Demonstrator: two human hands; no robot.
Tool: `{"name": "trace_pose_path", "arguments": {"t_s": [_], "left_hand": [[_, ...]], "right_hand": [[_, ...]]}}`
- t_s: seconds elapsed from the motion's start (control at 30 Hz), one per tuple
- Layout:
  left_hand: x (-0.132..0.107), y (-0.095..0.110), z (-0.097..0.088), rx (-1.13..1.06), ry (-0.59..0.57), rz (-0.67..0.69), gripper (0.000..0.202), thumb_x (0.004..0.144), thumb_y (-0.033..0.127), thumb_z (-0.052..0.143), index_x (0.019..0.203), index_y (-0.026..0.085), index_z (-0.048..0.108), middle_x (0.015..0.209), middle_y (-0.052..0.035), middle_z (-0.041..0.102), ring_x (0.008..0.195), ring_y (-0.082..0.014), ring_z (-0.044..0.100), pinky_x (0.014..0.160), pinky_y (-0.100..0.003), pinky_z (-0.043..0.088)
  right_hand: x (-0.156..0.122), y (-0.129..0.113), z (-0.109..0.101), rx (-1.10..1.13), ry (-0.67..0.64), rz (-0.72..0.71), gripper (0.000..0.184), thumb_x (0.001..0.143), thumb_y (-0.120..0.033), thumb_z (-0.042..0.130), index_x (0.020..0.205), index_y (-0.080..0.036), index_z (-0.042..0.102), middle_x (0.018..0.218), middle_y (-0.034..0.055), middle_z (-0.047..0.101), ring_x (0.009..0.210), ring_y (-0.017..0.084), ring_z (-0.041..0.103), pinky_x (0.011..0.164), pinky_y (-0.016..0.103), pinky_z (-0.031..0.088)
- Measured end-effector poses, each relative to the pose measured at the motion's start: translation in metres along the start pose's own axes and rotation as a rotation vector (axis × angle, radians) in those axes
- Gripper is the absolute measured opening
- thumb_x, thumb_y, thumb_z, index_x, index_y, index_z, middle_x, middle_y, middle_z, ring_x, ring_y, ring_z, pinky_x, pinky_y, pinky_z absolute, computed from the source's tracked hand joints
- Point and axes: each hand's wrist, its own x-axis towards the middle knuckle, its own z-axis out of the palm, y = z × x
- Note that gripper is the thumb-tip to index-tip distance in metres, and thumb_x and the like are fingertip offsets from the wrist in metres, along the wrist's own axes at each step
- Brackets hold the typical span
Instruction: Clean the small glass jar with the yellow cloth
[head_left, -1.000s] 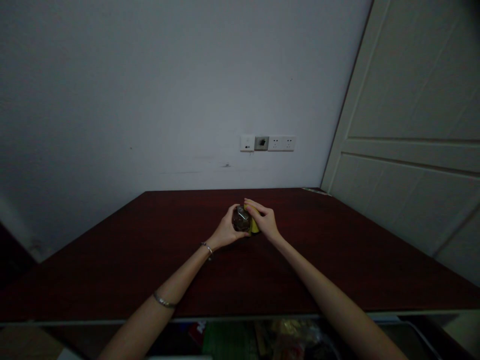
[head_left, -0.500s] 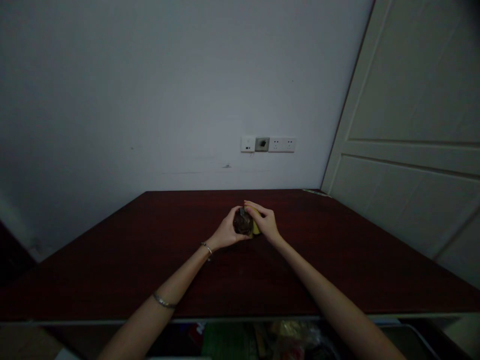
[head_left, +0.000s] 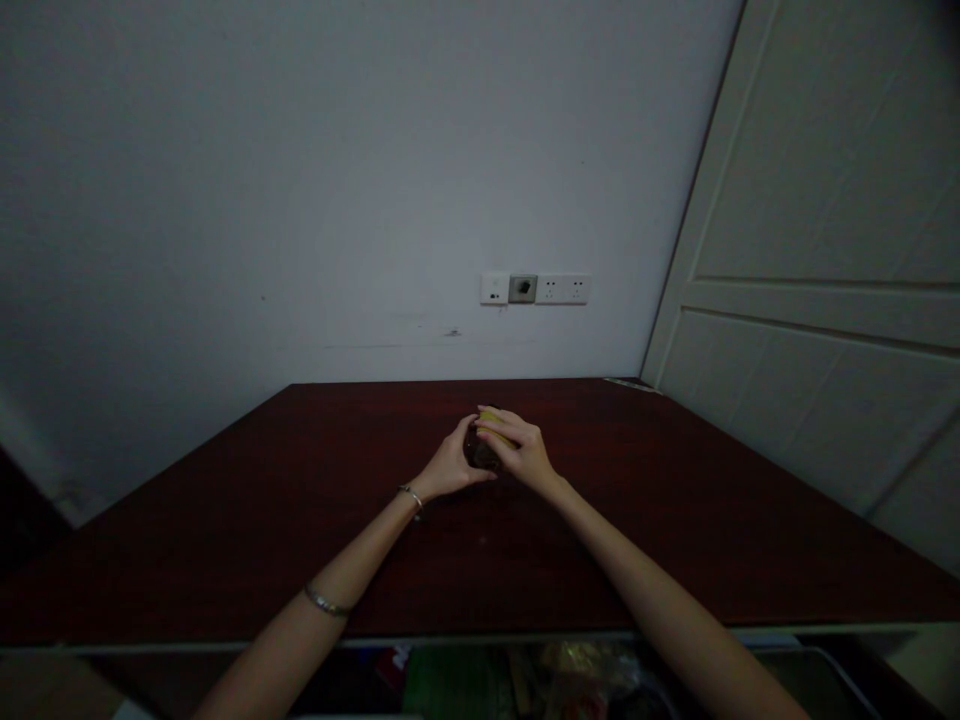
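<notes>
Both my arms reach out over a dark red-brown table (head_left: 300, 520). My left hand (head_left: 448, 468) is wrapped around a small dark jar (head_left: 477, 452) that stands on the table. My right hand (head_left: 517, 450) is closed over a yellow lid (head_left: 489, 414) on top of the jar, its fingers covering most of it. The two hands touch each other around the jar. Two bracelets sit on my left wrist and forearm.
A white wall stands behind the table with a row of sockets (head_left: 534, 288). A white panelled door (head_left: 825, 280) is at the right. Below the table's near edge lies a bin or drawer of mixed packets (head_left: 525, 680).
My right hand has moved left with the yellow lid, from beside the jar onto its top. The left hand has kept its hold on the jar.
</notes>
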Motion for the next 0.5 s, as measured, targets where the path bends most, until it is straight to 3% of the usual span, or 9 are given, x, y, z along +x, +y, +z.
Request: {"name": "trace_pose_path", "arguments": {"t_s": [0.1, 0.17, 0.4, 0.5], "left_hand": [[0.0, 0.004, -0.001, 0.038, -0.014, 0.011, 0.09, 0.048, 0.024, 0.08, 0.126, 0.018, 0.036, 0.129, -0.0123, 0.046, 0.117, -0.0259, 0.045, 0.1, -0.04, 0.034], [0.0, 0.005, 0.0, 0.041, -0.009, -0.021, 0.091, 0.047, 0.025, 0.08, 0.126, 0.018, 0.036, 0.127, -0.0116, 0.048, 0.114, -0.0252, 0.048, 0.099, -0.039, 0.036], [0.001, -0.004, 0.002, -0.097, 0.028, -0.12, 0.083, 0.05, 0.026, 0.079, 0.122, 0.014, 0.04, 0.112, -0.0128, 0.058, 0.098, -0.0234, 0.058, 0.087, -0.038, 0.046], [0.001, -0.007, 0.002, -0.182, 0.051, -0.137, 0.083, 0.05, 0.024, 0.08, 0.122, 0.014, 0.041, 0.114, -0.0139, 0.056, 0.101, -0.024, 0.057, 0.089, -0.038, 0.045]], "right_hand": [[0.002, 0.003, 0.001, 0.102, 0.092, 0.184, 0.022, 0.08, -0.029, 0.055, 0.097, -0.023, 0.068, 0.107, 0.0067, 0.066, 0.1, 0.02, 0.061, 0.09, 0.037, 0.048], [0.003, 0.004, 0.002, 0.102, 0.1, 0.216, 0.021, 0.079, -0.031, 0.056, 0.095, -0.023, 0.069, 0.104, 0.0064, 0.067, 0.098, 0.021, 0.062, 0.09, 0.037, 0.048], [-0.001, -0.004, 0.0, -0.029, -0.063, -0.056, 0.023, 0.079, -0.024, 0.056, 0.099, -0.028, 0.066, 0.118, 0.0039, 0.059, 0.111, 0.021, 0.054, 0.1, 0.042, 0.037], [0.0, -0.005, -0.002, 0.017, -0.071, -0.047, 0.023, 0.079, -0.024, 0.057, 0.099, -0.029, 0.066, 0.118, 0.0031, 0.06, 0.111, 0.02, 0.054, 0.1, 0.043, 0.037]]}}
